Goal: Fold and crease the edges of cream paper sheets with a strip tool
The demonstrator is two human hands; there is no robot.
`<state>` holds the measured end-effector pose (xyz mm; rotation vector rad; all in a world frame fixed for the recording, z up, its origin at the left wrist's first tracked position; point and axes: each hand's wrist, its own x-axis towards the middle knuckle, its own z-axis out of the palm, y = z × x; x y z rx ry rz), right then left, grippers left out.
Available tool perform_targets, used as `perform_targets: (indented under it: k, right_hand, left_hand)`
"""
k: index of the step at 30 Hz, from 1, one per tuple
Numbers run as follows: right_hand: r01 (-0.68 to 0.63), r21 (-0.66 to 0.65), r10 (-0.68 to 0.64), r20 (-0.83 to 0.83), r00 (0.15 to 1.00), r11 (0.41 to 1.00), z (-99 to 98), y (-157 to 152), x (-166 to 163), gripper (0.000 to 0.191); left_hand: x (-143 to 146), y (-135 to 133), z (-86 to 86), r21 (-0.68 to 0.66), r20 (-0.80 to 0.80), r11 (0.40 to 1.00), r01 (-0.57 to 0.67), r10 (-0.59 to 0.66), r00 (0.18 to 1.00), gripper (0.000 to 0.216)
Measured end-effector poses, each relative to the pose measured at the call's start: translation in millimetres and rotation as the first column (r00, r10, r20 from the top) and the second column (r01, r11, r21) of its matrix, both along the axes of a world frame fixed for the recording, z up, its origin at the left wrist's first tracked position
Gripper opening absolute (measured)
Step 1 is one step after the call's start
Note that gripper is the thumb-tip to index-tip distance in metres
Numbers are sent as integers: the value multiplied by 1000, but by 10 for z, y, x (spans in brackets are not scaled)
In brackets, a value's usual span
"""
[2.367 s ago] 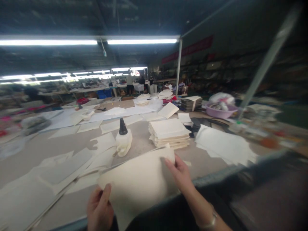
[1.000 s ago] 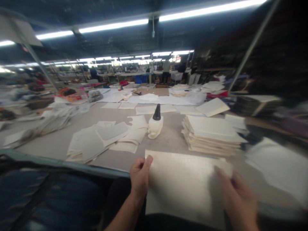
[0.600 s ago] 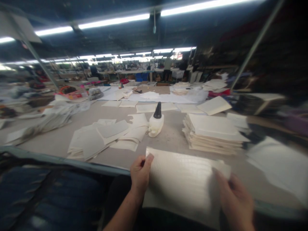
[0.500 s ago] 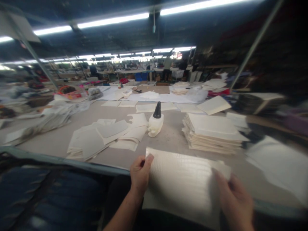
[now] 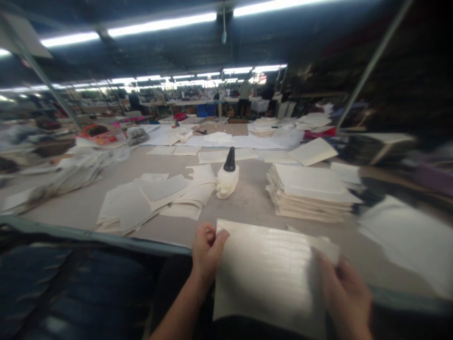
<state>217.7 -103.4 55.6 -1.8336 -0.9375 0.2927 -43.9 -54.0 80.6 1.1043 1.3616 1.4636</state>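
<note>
A cream sheet with a shiny, embossed crocodile-like grain is held over the table's front edge, its near part above my lap. My left hand pinches its upper left corner, thumb on top. My right hand, somewhat blurred, grips the right side, where a smaller pale piece sticks out by the fingers; whether it is joined to the sheet I cannot tell. Beyond the sheet stands a whitish squeeze bottle with a black cone nozzle.
A thick stack of cream panels lies to the right, loose pale sheets nearer the right edge. Cut pieces are spread left of the bottle. Metal poles rise at both sides. A person stands far back.
The sheet's left edge and my left hand have shifted slightly, and the sheet looks a little more tilted. Both hands keep their hold. The whole view has moved slightly.
</note>
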Motion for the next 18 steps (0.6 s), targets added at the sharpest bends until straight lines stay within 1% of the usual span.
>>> perform_targets:
  k: [2,3,5,7,9,13,18]
  right_hand:
    - [-1,10,1,11,1000,1000,-5,-9,8,46]
    - [-1,12,1,14,1000,1000,-10,-13,13,46]
    - [-8,19,8,18,1000,1000,-19,-18,22,46]
    - [-18,33,17,25,1000,999,-25,-23,30,45]
    - [-36,35,35,31,999,999,-27,-27,37,43]
    - [-58,15,58,44,997,998,-43,-27,57,43]
    - [-65,-1,65,42,997,998,-71,-32,78,43]
  left_hand:
    - [-1,-7,17,-25,-5,1000,14,-14,1000,48]
    - [-3,-12,29,-29,-26,1000,8,-9,1000,53]
    - [-10,-22,48,-30,-56,999,33,-35,998,47]
    - [-19,-28,52,-38,-39,996,82,-84,996,36]
    - [-28,-31,40,-44,-28,994,100,-102,994,32]
    - [-48,-43,3,-65,-65,995,79,-83,994,31]
    - [-52,-71,3,-65,-49,996,58,-61,997,34]
